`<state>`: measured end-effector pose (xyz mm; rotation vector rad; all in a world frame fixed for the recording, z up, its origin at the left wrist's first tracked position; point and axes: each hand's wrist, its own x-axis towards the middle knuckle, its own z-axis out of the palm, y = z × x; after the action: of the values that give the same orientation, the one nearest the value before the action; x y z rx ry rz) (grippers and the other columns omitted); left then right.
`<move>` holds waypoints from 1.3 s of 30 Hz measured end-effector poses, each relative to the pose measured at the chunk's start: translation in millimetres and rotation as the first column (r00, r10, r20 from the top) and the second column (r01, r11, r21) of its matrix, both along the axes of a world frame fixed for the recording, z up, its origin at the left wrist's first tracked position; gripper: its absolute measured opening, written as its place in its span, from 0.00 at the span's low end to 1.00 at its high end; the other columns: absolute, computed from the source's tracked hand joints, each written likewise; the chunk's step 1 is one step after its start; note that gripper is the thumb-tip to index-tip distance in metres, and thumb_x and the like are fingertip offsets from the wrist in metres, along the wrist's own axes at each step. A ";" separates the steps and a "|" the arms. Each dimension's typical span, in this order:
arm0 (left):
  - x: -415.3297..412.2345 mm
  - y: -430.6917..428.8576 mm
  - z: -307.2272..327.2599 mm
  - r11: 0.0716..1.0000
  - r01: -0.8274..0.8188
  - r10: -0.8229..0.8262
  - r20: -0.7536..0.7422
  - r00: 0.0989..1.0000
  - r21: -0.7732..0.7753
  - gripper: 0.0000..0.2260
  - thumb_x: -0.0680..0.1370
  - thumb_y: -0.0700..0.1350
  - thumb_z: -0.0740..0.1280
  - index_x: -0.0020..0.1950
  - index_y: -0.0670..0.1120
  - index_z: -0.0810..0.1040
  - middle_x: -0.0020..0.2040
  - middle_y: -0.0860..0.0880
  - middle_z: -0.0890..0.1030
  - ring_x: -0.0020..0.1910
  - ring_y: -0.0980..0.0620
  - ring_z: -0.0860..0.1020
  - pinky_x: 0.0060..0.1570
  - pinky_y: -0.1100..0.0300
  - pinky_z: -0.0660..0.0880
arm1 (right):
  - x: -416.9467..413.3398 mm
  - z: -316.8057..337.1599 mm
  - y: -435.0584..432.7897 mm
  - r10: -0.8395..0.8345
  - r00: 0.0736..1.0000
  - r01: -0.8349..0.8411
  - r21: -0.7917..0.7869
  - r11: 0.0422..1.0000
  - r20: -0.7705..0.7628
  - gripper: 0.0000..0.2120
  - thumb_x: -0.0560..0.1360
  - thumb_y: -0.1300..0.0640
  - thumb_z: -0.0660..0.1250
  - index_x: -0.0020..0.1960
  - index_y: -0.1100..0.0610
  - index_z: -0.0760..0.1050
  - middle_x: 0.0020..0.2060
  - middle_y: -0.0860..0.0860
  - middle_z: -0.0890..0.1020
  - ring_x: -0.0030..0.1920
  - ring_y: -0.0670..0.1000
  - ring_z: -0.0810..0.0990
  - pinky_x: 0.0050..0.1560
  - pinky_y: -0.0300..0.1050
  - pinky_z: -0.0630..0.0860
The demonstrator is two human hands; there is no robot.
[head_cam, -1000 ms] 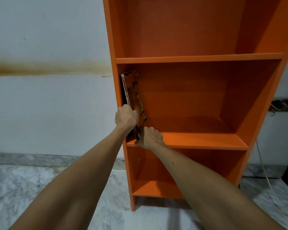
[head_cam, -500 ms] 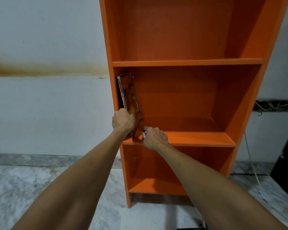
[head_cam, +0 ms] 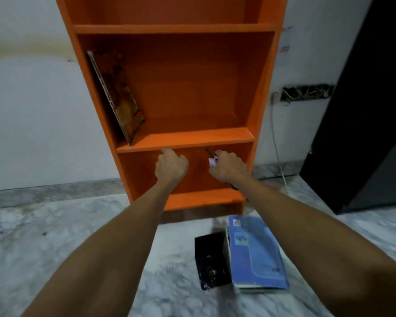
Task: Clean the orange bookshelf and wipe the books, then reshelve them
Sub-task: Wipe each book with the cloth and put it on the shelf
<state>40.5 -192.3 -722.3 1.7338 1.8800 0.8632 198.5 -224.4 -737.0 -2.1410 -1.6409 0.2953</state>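
A pale wall with a brownish stain band and a grey marbled floor (head_cam: 55, 236) frame the orange bookshelf (head_cam: 183, 138), which serves as the landmark here. One book with a dark, orange-brown cover (head_cam: 117, 94) stands inside its middle compartment, leaning against the left side wall with its foot on the shelf board. The other shelves in view hold nothing.

Both hands hang just in front of the shelf board's front edge, below that book. The left hand (head_cam: 170, 167) is loosely curled with nothing in its grip and one finger pointing up at the board edge. The right hand (head_cam: 229, 167) is closed around something small, pale purple with a thin dark part poking out; what it is cannot be told.

Judging by this, reshelving is under way: one book is in and more wait. On the floor in front of the bookshelf's base, to its right, lie a blue book (head_cam: 256, 252) on top of a thin stack and a small black book (head_cam: 212, 259) touching its left side. The next move probably calls for reaching down to these, with only the left hand free to lift.

A white cable (head_cam: 277, 143) hangs down the wall right of the bookshelf, and a dark door or panel (head_cam: 364, 122) stands further right; neither blocks the reach.
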 end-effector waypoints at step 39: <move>130.5 -106.4 -273.6 0.486 0.608 0.061 0.718 0.693 -0.628 0.25 0.74 0.25 0.61 0.65 0.46 0.76 0.57 0.41 0.82 0.54 0.38 0.81 0.50 0.45 0.80 | 155.9 -279.3 -187.2 -0.464 0.815 0.274 -0.474 0.837 -0.347 0.07 0.71 0.52 0.69 0.49 0.52 0.76 0.44 0.51 0.84 0.48 0.54 0.84 0.43 0.40 0.74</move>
<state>171.0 -298.7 -995.9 0.8635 1.0817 0.2259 354.4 -411.6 -1016.3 -2.3909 -0.9130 0.9968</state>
